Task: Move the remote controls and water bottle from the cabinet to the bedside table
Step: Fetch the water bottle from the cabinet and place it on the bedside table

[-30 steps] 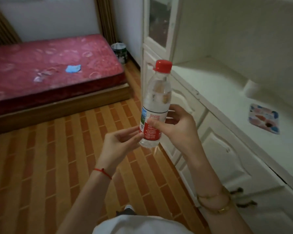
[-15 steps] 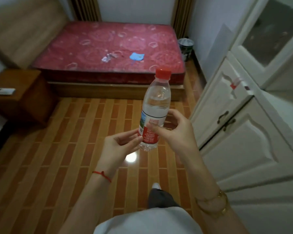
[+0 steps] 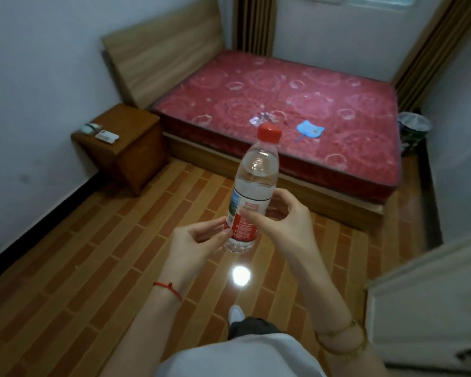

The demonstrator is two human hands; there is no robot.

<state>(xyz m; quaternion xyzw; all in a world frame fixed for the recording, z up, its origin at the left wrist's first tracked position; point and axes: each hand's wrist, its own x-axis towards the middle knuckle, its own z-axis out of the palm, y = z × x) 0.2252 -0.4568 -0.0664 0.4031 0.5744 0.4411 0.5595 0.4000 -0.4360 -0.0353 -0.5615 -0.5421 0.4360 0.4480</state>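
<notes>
I hold a clear water bottle (image 3: 252, 183) with a red cap and a red label upright in front of me, over the floor. My right hand (image 3: 280, 221) grips its lower part, thumb across the label. My left hand (image 3: 196, 240) touches the bottle's base with curled fingertips. The wooden bedside table (image 3: 136, 131) stands at the far left beside the bed. On its top lie a white remote control (image 3: 106, 136) and a smaller pale remote (image 3: 89, 128).
A bed with a red patterned mattress (image 3: 297, 110) fills the far side, with a blue item (image 3: 310, 129) and a crumpled wrapper (image 3: 263, 118) on it. A bin (image 3: 413, 129) stands at the right wall. The white cabinet (image 3: 430, 300) is at the lower right. Brick-patterned floor (image 3: 106, 254) lies between.
The view has swung left, away from the cabinet toward the bed and bedside table. The bottle stays in both hands in the same hold.
</notes>
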